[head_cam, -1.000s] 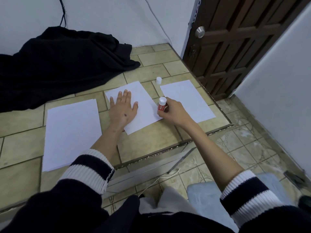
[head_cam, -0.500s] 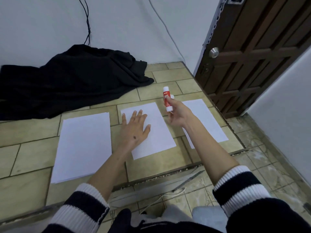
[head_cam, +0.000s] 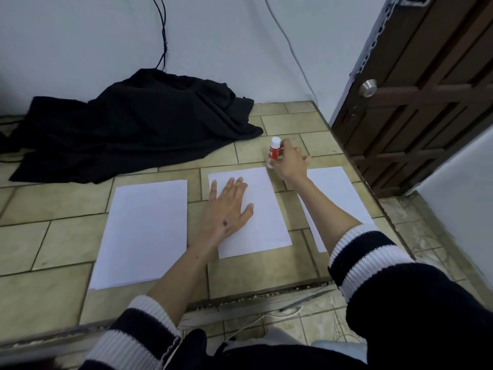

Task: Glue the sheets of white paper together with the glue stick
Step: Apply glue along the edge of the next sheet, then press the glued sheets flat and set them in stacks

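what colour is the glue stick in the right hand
Red body with white ends; the glue stick shows in the head view.

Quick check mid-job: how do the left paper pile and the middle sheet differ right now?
The white paper pile on the left shows layered edges, a stack; the middle white sheet looks single. The pile lies untouched; the middle sheet is pinned by the flat left hand. The pile appears larger, being nearer the camera. Both are plain white, lying flat on the tan tiled floor.

I see three white paper sheets: left (head_cam: pixel 144 233), middle (head_cam: pixel 262 217), right (head_cam: pixel 333 190), flat on the floor; red-and-white glue stick (head_cam: pixel 274 151) upright beyond the middle one.
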